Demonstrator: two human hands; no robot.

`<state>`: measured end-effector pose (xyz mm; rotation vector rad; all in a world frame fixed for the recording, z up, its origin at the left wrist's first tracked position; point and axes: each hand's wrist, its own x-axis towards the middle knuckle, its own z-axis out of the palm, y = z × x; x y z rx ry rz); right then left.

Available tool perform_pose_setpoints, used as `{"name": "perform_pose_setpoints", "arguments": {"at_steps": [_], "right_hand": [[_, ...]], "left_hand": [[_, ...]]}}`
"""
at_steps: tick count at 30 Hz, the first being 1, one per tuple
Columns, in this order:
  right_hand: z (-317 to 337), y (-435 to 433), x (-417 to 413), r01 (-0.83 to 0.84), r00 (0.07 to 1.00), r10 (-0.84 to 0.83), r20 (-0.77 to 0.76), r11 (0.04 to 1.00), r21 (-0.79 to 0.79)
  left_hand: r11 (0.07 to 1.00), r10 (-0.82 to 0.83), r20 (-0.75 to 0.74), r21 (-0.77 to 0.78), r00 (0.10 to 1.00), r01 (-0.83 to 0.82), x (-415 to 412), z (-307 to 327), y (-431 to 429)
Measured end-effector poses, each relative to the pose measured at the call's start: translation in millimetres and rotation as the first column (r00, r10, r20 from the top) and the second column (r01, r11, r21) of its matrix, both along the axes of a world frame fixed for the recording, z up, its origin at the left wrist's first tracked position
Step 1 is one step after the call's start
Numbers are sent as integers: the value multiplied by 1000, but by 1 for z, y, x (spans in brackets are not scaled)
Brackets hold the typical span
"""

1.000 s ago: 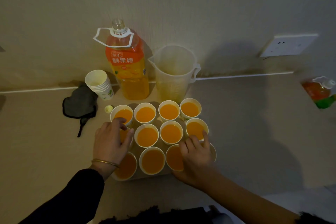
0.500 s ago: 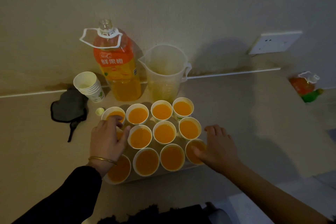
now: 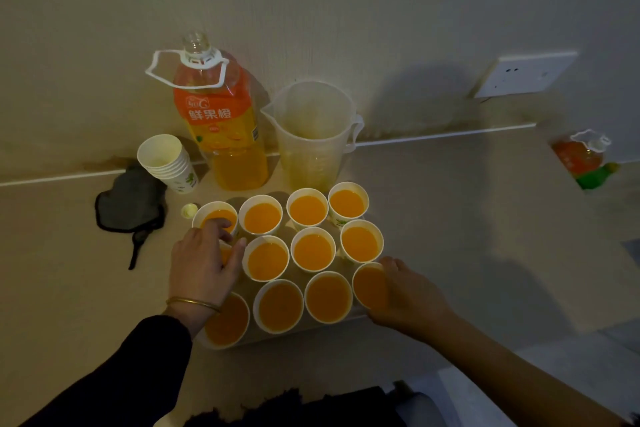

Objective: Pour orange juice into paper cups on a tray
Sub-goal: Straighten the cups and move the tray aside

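Observation:
Several paper cups (image 3: pixel 313 251) filled with orange juice stand in rows on a pale tray (image 3: pixel 313 331). My left hand (image 3: pixel 204 265) reaches from above over the leftmost cup (image 3: pixel 225 255) of the middle row, fingers and thumb curled round its rim, hiding most of it. My right hand (image 3: pixel 407 295) grips the side of the front right cup (image 3: pixel 369 286), thumb at its rim. Behind the tray stand an uncapped orange juice bottle (image 3: pixel 221 125), partly full, and a clear plastic jug (image 3: pixel 311 135) with a little juice at the bottom.
A stack of empty paper cups (image 3: pixel 168 163), a small bottle cap (image 3: pixel 189 210) and a dark cloth pouch (image 3: pixel 130 199) lie left of the tray. A second juice bottle (image 3: pixel 585 159) lies far right by the wall. A wall socket (image 3: pixel 523 74) sits above it.
My right hand moved off the front cups, out to the right, and has closed on the front right cup. My left hand stayed on its cup.

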<state>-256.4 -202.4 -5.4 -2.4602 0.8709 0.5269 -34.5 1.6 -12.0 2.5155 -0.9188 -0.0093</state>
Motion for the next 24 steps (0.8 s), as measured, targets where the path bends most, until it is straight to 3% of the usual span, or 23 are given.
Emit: {"name": "perform_pose_setpoints", "arguments": {"at_steps": [7, 14, 19, 24], "right_hand": [[-3, -3, 4, -65, 997, 64, -43, 998, -13], [-1, -3, 2, -49, 998, 50, -33, 998, 25], [16, -20, 12, -17, 993, 22, -115, 999, 44], [37, -36, 38, 177, 982, -167, 88, 977, -118]], "left_hand": [[1000, 4, 1, -9, 1000, -4, 1, -1, 1], [1000, 9, 2, -1, 1000, -9, 0, -1, -2], [1000, 15, -2, 14, 1000, -15, 2, -2, -2], [1000, 9, 1, 3, 1000, -9, 5, -3, -1]]}}
